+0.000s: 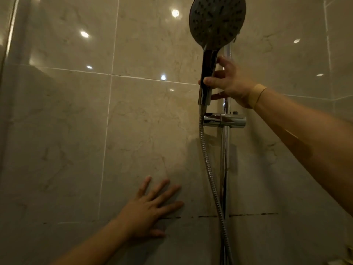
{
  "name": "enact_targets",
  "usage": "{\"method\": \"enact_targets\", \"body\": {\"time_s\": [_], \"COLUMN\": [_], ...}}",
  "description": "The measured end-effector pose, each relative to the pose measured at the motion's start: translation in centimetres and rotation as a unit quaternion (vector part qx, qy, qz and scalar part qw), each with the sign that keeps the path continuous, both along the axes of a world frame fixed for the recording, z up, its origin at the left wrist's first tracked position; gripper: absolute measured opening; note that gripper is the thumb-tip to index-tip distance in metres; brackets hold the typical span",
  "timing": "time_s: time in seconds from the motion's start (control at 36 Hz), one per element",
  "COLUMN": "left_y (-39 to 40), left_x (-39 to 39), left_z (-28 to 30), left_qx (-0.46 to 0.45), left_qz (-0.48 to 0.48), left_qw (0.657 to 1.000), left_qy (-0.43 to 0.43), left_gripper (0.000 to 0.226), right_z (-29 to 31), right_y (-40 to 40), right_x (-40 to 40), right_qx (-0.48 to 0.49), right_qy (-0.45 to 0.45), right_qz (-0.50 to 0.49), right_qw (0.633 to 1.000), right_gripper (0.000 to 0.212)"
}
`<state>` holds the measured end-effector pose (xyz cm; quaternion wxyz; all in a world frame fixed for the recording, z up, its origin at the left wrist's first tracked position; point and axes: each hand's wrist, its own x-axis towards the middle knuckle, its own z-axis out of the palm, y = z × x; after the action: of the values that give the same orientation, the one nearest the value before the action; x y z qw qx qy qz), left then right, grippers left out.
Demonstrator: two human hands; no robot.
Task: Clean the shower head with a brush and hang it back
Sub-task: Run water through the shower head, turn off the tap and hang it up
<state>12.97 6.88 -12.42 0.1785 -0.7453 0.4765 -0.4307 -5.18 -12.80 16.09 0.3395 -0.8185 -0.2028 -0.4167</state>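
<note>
High on the tiled wall [145,119], the right hand [232,83] pinches the handle of the shower head [216,22] between thumb and fingertips, its base just above the chrome holder [224,120] on the rail [226,161], while the left hand [150,209] lies spread flat against the tile, holding nothing. That light pinch could let the glossy handle slip or twist — the hanging hose [210,173] pulls down on it — so the head might drop against the wall or miss the holder. No brand, label or writing can be read anywhere; no brush is in view.
</note>
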Motion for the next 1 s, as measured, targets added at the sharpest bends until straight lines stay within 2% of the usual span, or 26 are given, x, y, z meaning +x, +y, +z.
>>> {"method": "enact_targets", "body": {"time_s": [0.53,0.67,0.75,1.0], "left_y": [-0.2,-0.2,-0.2,-0.5], "left_x": [0.1,0.1,-0.2,-1.3], "left_z": [-0.3,-0.3,-0.2,-0.4], "left_qx": [-0.011,-0.011,-0.009,-0.029], "left_qz": [-0.008,-0.011,-0.002,0.016], "left_qw": [1.0,1.0,1.0,0.999], "left_qy": [-0.004,-0.018,-0.018,-0.012], "left_gripper": [0.101,0.101,0.103,0.102], "right_z": [-2.3,-3.7,-4.2,-5.0], "right_y": [-2.3,-2.0,-1.7,-1.2], "right_x": [0.8,1.3,1.4,1.1], "right_qx": [0.01,0.023,0.012,0.067], "right_qy": [0.003,-0.01,-0.026,-0.014], "right_qz": [-0.029,-0.015,-0.037,-0.052], "right_qw": [1.0,1.0,0.999,0.996], "right_gripper": [0.056,0.046,0.047,0.045]}}
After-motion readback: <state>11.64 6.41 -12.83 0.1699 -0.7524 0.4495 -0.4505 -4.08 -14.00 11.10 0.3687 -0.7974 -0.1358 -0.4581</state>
